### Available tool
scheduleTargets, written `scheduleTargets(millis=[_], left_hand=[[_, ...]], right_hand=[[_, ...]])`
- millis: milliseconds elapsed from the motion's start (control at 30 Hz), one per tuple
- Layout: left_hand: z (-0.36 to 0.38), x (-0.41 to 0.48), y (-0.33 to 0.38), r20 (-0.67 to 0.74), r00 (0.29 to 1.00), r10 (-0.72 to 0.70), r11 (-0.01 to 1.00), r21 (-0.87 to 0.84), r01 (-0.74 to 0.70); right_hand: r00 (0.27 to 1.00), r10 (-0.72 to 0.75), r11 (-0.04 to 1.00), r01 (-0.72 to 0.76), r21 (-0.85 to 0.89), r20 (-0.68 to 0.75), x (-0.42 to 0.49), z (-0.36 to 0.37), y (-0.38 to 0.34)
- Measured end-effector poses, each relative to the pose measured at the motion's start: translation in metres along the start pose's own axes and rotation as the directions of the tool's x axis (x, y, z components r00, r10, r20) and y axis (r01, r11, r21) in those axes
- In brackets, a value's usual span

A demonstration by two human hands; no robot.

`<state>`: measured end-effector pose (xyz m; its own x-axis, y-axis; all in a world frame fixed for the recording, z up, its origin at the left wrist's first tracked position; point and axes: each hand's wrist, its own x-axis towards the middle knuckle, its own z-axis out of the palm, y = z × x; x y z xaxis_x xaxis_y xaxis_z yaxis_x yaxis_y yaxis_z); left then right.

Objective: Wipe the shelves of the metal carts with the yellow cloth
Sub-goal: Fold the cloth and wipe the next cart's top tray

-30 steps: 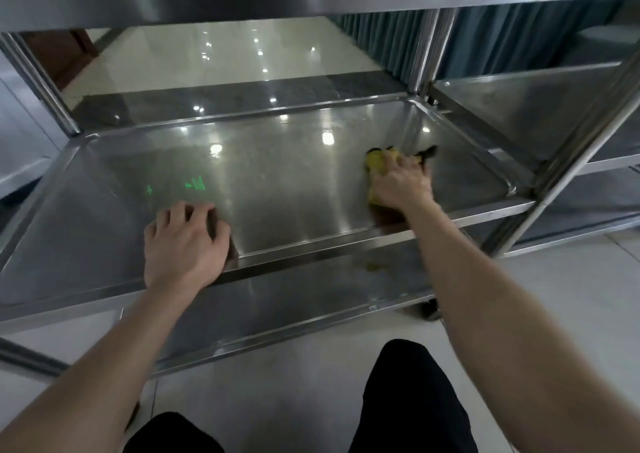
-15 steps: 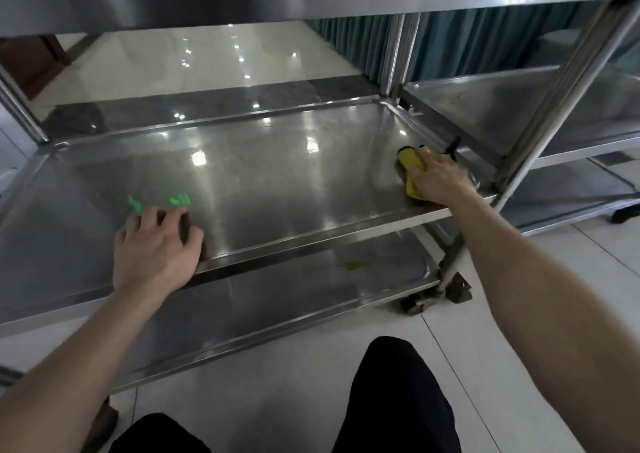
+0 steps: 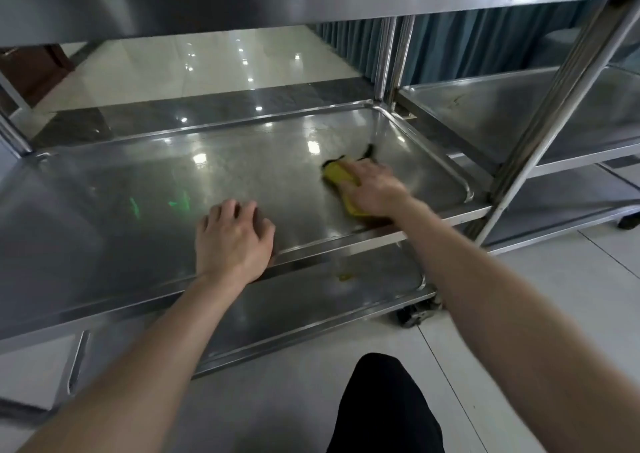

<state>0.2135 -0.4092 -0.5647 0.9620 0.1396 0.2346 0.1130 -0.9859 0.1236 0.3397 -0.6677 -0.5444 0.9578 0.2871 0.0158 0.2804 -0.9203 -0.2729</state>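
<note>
middle shelf (image 3: pixel 145 189): left half unoccupied | front edge: taken by left hand (image 3: pixel 233 241) | right front corner: blocked by right hand (image 3: pixel 375 189), upright post (image 3: pixel 554 99)

Middle shelf (image 3: pixel 242 175): brushed stainless steel, smooth, semi-glossy, ceiling lights mirrored in it, faint green glints left of centre. Yellow cloth (image 3: pixel 341 179) on the shelf's right part: soft matt fabric, slightly nubby, dark edge showing behind it. Lower shelf (image 3: pixel 311 300) beneath: same steel, duller, one small yellowish stain. Cart uprights (image 3: pixel 554 106) right of the shelf: polished metal. Floor (image 3: pixel 519 297): pale glossy tile.
</note>
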Motion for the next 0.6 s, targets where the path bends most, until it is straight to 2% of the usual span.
scheduleTargets(millis=[100,167,200,267,333,367,433,500,600], left_hand=[[0.008,-0.001,-0.006,-0.048,0.999,0.023,1.0,0.021,-0.022],[0.011,0.0,-0.007,-0.07,0.997,0.023,0.999,0.035,-0.02],[0.012,0.0,-0.007,-0.075,0.997,0.022,0.999,0.042,-0.018],[0.012,-0.001,-0.005,-0.077,0.997,0.029,0.998,0.055,-0.025],[0.009,-0.002,-0.004,-0.075,0.997,0.012,1.0,0.024,-0.01],[0.008,-0.003,-0.003,-0.08,0.997,0.0,1.0,-0.001,-0.001],[0.007,-0.003,-0.001,-0.081,0.996,-0.029,0.999,-0.039,0.026],[0.006,-0.004,-0.002,-0.072,0.996,-0.055,0.997,-0.067,0.05],[0.003,-0.003,-0.005,-0.072,0.995,-0.065,0.986,-0.16,0.053]], right_hand=[[0.936,0.34,0.941,-0.338,0.034,-0.09,0.037,-0.017,0.078],[0.88,0.46,0.887,-0.462,0.012,-0.121,0.073,-0.011,0.083],[0.875,0.47,0.881,-0.473,-0.005,-0.117,0.088,-0.007,0.064],[0.94,0.337,0.941,-0.338,-0.005,-0.059,0.115,0.01,0.001],[0.998,0.058,0.998,-0.059,0.031,0.035,0.124,0.025,-0.076],[0.995,-0.061,0.997,0.057,0.056,0.08,0.12,0.03,-0.106],[0.969,-0.194,0.98,0.183,0.081,0.156,0.102,0.031,-0.131],[0.967,-0.204,0.976,0.187,0.115,0.154,0.084,0.026,-0.109],[0.999,0.006,0.996,-0.011,0.087,0.053,0.057,0.009,-0.041]])
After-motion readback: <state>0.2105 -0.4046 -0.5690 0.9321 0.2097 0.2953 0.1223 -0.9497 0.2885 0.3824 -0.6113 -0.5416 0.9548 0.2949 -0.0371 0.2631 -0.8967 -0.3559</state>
